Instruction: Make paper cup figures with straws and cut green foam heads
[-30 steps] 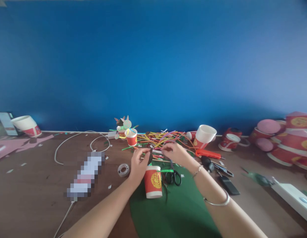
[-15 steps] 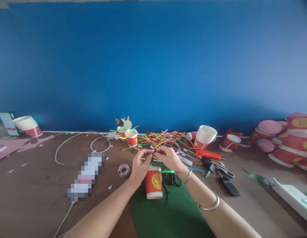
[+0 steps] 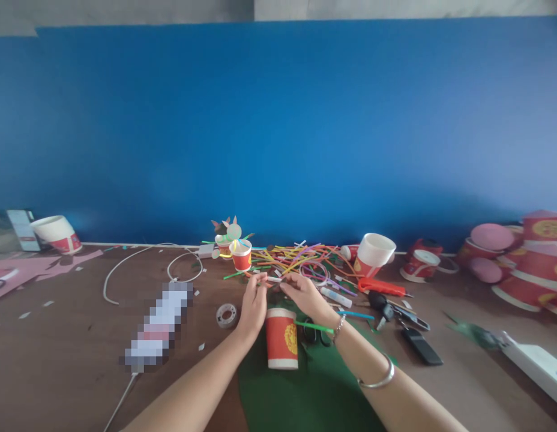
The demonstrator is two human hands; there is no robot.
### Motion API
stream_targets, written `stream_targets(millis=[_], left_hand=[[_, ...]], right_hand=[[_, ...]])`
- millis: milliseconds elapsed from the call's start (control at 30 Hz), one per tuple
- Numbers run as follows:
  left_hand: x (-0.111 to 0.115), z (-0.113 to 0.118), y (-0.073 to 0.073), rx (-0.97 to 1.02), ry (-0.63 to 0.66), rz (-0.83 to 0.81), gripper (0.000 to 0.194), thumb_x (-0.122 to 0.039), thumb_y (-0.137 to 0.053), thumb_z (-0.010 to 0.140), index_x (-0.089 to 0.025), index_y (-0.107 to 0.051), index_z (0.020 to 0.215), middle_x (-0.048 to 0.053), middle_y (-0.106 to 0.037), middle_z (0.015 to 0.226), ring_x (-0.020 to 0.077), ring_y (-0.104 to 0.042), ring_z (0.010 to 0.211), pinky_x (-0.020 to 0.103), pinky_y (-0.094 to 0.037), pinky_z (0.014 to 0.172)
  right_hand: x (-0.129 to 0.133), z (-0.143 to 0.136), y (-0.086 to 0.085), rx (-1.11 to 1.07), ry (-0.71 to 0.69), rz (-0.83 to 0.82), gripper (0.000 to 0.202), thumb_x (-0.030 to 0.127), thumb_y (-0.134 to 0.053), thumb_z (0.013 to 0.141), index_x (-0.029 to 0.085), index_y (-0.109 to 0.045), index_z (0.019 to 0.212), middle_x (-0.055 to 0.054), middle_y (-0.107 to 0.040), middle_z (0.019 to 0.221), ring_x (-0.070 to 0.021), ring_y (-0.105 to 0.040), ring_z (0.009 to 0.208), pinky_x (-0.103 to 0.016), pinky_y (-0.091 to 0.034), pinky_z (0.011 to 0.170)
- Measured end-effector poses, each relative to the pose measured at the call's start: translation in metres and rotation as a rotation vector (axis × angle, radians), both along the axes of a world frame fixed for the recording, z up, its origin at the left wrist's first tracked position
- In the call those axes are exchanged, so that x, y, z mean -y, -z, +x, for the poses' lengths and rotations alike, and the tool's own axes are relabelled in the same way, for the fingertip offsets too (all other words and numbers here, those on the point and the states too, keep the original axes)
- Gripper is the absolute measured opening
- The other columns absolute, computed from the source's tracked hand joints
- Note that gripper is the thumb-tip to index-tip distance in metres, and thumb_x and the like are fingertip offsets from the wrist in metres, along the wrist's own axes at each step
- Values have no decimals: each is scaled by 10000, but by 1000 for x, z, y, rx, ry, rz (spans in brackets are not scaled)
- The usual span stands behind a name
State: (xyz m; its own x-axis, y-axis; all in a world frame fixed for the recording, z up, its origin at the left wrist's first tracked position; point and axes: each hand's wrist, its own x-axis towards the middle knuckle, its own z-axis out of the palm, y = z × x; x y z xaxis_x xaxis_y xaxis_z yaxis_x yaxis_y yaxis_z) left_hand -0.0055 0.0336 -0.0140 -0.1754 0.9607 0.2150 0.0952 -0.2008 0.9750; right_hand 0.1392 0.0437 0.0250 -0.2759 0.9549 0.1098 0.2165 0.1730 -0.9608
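Observation:
My left hand (image 3: 254, 303) and my right hand (image 3: 309, 298) are raised close together above the table, fingers pinched. Between their fingertips stretches a small white strip (image 3: 273, 279); it looks like a bit of tape or paper. Something small and dark shows just under it, too blurred to name. Below and in front of my hands a red paper cup (image 3: 281, 345) with a gold emblem lies on a dark green sheet (image 3: 301, 399). A green stick (image 3: 315, 327) juts out right of the cup, towards my right wrist. Black-handled scissors (image 3: 311, 333) lie partly hidden behind it.
A tape roll (image 3: 226, 315) lies left of my hands. Coloured sticks (image 3: 296, 258) are heaped behind, beside small cup figures (image 3: 241, 257). On the right are a white-and-red cup (image 3: 373, 255), an orange tool (image 3: 383, 287), keys (image 3: 383, 310) and a glue gun (image 3: 533, 363). A phone (image 3: 159, 327) lies left.
My hands have shifted slightly apart, and a white strip now shows between the fingertips where a dark piece was. The cup has turned a little and the view has tilted up.

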Motion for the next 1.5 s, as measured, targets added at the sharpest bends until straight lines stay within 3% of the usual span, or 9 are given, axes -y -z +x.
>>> stream_targets(millis=[133,233,300,533,800,1500], left_hand=[[3,1,-9,130,13,-67,254,-254,-540,760,-173,-570,999,75,-654,986,201,-607,924,311,-458,805],[6,3,-16,105,69,-140,125,-251,-543,721,-157,-606,775,23,-633,746,181,-580,754,286,-433,721],[9,4,-22,112,93,-164,137,-283,-558,715,-162,-562,649,-9,-571,622,158,-536,660,268,-408,667],[19,7,-36,139,236,-61,227,-340,-617,714,-167,-499,624,-46,-453,582,100,-412,586,221,-332,591],[23,11,-35,79,319,-54,208,-312,-636,685,-159,-512,621,-31,-461,603,101,-396,598,225,-330,590],[21,11,-32,79,338,-80,195,-299,-629,683,-160,-513,610,-23,-491,589,105,-420,583,231,-336,575]], right_hand=[[2,3,-9,-148,25,-71,317,486,-596,763,174,-542,789,-35,-654,738,-176,-616,753,-282,-467,664],[2,6,-13,-200,37,-43,338,500,-620,752,170,-548,773,-44,-668,738,-171,-612,733,-284,-464,658],[1,9,-15,-220,29,-47,330,488,-640,743,169,-556,757,-41,-670,739,-158,-600,708,-269,-454,639],[-6,29,-26,-412,138,-211,316,412,-718,667,179,-503,666,32,-542,605,-74,-457,496,-197,-322,441],[-3,31,-36,-112,37,-199,225,343,-675,664,160,-548,633,37,-501,541,-82,-448,497,-213,-336,481],[0,29,-39,-64,-53,-221,165,315,-620,681,151,-607,697,30,-541,570,-86,-467,525,-217,-347,512]])
